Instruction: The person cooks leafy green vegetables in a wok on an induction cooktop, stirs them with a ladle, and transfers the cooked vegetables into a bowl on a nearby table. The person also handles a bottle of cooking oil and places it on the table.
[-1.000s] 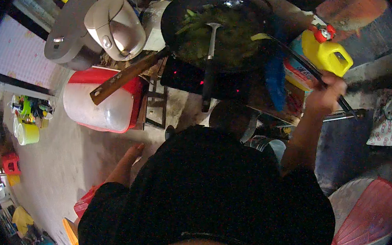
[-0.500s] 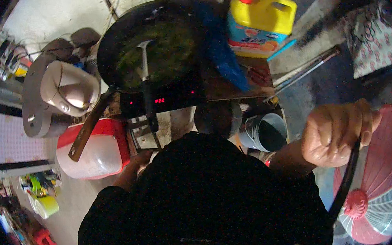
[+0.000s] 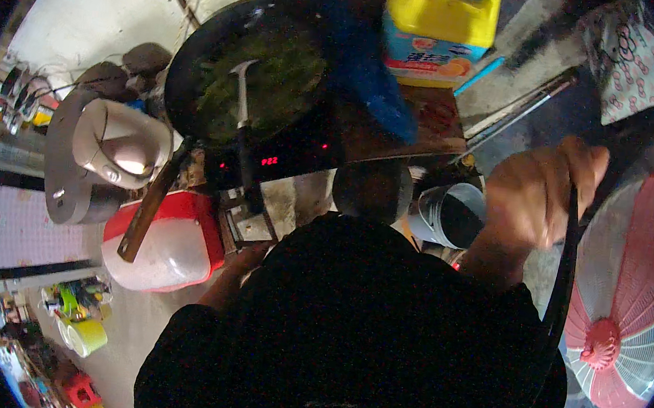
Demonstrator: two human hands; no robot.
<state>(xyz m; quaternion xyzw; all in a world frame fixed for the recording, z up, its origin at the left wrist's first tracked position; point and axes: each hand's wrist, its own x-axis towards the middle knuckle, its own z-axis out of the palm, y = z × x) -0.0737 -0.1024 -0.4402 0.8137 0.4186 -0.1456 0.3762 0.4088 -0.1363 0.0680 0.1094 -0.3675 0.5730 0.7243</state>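
Note:
My right hand (image 3: pixel 535 192) is raised at the right, its fingers curled round a long dark strap (image 3: pixel 565 269) that hangs down beside my black shirt. Motion smears this hand a little. Low on the left, my left hand (image 3: pixel 247 263) is mostly hidden by my shirt, so its fingers do not show. It is nearest a small stool-like frame (image 3: pixel 248 232). In front, a black wok (image 3: pixel 174 100) holds green leafy food (image 3: pixel 272 79) on a black induction cooker (image 3: pixel 292 159) with a red lit display. A spatula (image 3: pixel 244 100) with a black handle leans in the wok, untouched.
At left stand a rice cooker (image 3: pixel 122 139) and a red bin with a translucent lid (image 3: pixel 166 255). A yellow jug (image 3: pixel 442 17) and a blue plastic bag (image 3: pixel 381 102) are beside the wok. A bucket (image 3: pixel 429 215) and a pink fan (image 3: pixel 603 344) are at right.
My right hand has moved up and slightly left with the strap in it. The whole view has shifted slightly. The wok and spatula stay as they were.

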